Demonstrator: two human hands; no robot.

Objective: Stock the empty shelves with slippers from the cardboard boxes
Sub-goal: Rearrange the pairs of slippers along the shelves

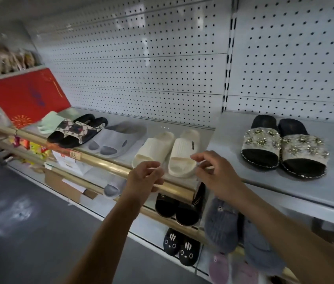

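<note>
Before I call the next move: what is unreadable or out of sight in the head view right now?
- Cardboard boxes: not in frame.
- Packaged goods, top left: blurred.
- Price tag on the gold rail: too small.
- Pink slippers: cut by the bottom edge.
- Contact of the left hand and right hand with the cream slippers: unclear.

This is a shop, a retail aisle selling footwear; the white pegboard back panel [141, 64] with its slotted upright [227, 64] is standard store shelving; the grey metal shelf [233, 140] carries slippers set out in pairs, toes toward the front edge: cream slides [168, 152], grey slides [117, 140], patterned black slides [76, 130], and jewelled black slides [283, 148] toward the right end; a gold price rail [104, 162] runs along the shelf's front edge with a paper price tag [72, 155] on it; lower shelves hold more pairs, among them black rabbit-face slippers [180, 249] and fluffy grey slippers [223, 226]; packaged goods [32, 147] sit on a lower shelf at the left.
</note>
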